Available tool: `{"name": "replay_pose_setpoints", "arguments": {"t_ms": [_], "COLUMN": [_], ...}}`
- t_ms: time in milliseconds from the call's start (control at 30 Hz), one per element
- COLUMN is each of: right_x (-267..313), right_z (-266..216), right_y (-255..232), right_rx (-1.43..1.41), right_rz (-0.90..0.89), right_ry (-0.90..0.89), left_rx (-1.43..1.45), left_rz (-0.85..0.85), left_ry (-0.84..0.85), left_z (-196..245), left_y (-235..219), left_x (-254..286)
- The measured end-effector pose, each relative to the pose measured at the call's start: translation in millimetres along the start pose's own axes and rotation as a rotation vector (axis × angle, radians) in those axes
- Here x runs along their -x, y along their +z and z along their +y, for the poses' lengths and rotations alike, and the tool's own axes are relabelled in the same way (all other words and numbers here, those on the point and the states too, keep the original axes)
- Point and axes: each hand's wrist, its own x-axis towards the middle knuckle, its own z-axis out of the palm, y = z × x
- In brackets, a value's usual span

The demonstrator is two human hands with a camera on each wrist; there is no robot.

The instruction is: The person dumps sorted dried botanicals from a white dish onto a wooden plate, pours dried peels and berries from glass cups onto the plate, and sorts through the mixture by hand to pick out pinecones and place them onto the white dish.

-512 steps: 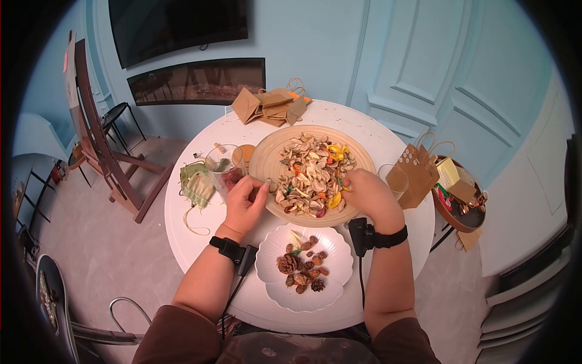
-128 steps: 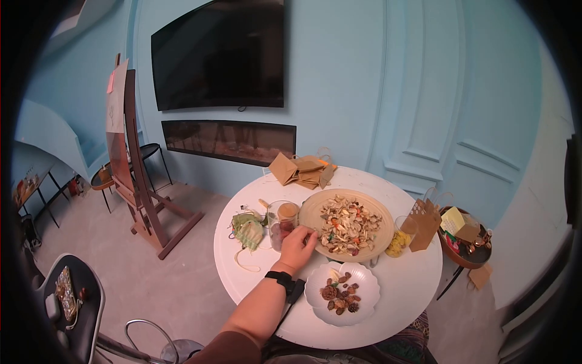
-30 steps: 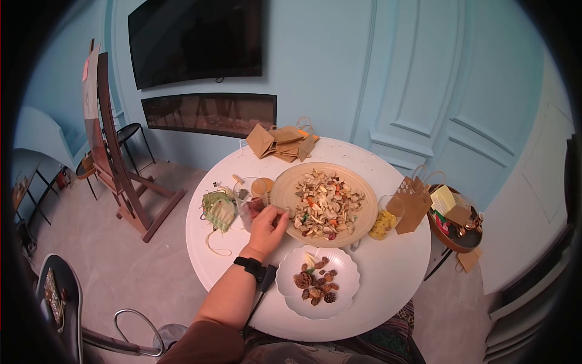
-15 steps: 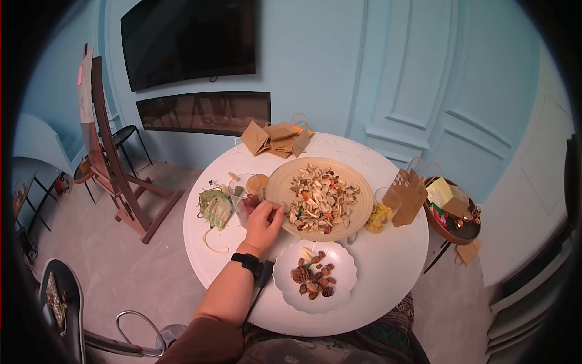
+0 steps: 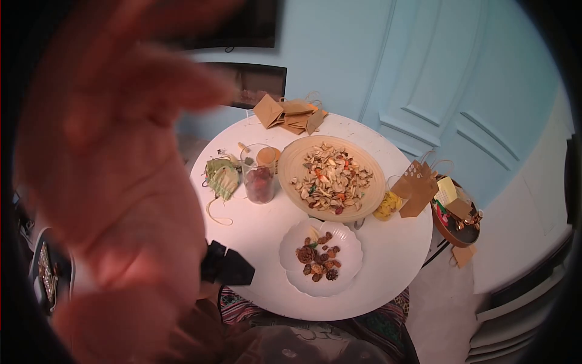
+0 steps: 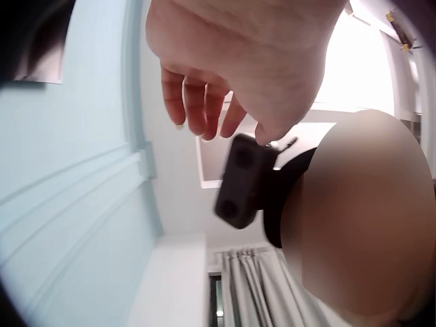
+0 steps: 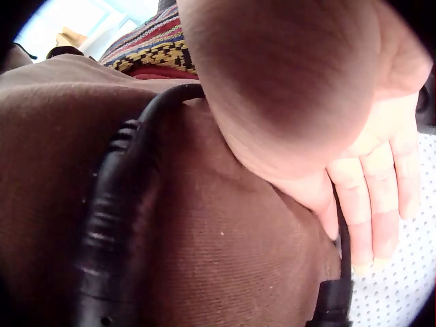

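Note:
My left hand (image 5: 121,170) is raised close in front of the head camera, large and blurred over the left of the head view. In the left wrist view the same hand (image 6: 245,54) has loosely bent fingers and holds nothing. Its thumb side overlaps a black two-lens device (image 6: 244,180) on a strap around the person's head. My right hand (image 7: 327,102) hangs low beside brown clothing (image 7: 204,238), fingers extended, with a black cable (image 7: 119,211) alongside. On the table a clear cup of dark red pieces (image 5: 259,182) stands left of a wooden plate (image 5: 291,182) of dried slices.
On the white table (image 5: 254,242) are a scalloped plate (image 5: 291,282) of pine cones, a cup of yellow pieces (image 5: 388,206), a green pouch (image 5: 222,179) and folded paper bags (image 5: 291,112). A brown bag (image 5: 415,188) stands near a round side table (image 5: 451,227).
My left hand has left the cup of dark red pieces and risen to the head camera. Earlier, yellow pieces moved from the wooden plate to the right cup, and the right hand left the head view.

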Motion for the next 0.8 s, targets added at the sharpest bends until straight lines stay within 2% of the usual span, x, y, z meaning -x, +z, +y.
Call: {"name": "replay_pose_setpoints", "arguments": {"t_ms": [33, 133, 167, 267, 333, 433, 600, 633, 700, 767, 800], "right_x": [-2, -3, -3, -1, 0, 2, 6, 7, 7, 6, 6], "right_z": [0, -2, -2, -4, -5, -7, -8, -7, -8, -9, -9], "right_y": [-1, -6, -7, -6, -6, -4, -4, -5, -4, -3, -2], "right_rx": [0.005, 0.020, 0.022, 0.022, 0.023, 0.019, 0.011, 0.013, 0.011, 0.006, 0.001], "right_rz": [-0.004, -0.021, -0.020, -0.019, -0.019, -0.014, -0.009, -0.011, -0.017, -0.027, -0.029], "right_ry": [-0.003, -0.011, -0.011, -0.008, -0.003, 0.005, 0.016, 0.018, 0.018, 0.017, 0.017], "left_rx": [0.105, 0.056, 0.041, 0.003, -0.022, -0.053, -0.109, -0.123, -0.154, -0.186, -0.200], "left_rz": [-0.073, -0.041, -0.028, 0.010, 0.038, 0.075, 0.136, 0.150, 0.173, 0.191, 0.199], "left_ry": [0.072, 0.077, 0.081, 0.089, 0.093, 0.099, 0.108, 0.108, 0.109, 0.107, 0.107], "left_z": [4, 20, 40, 18, 30, 21, 65, 59, 65, 36, 32], "left_y": [4, -2, 2, 2, -10, -1, -17, -29, -20, 0, -8], "left_x": [-10, -6, 2, -13, -9, -17, 7, -1, -2, -18, -26]}}
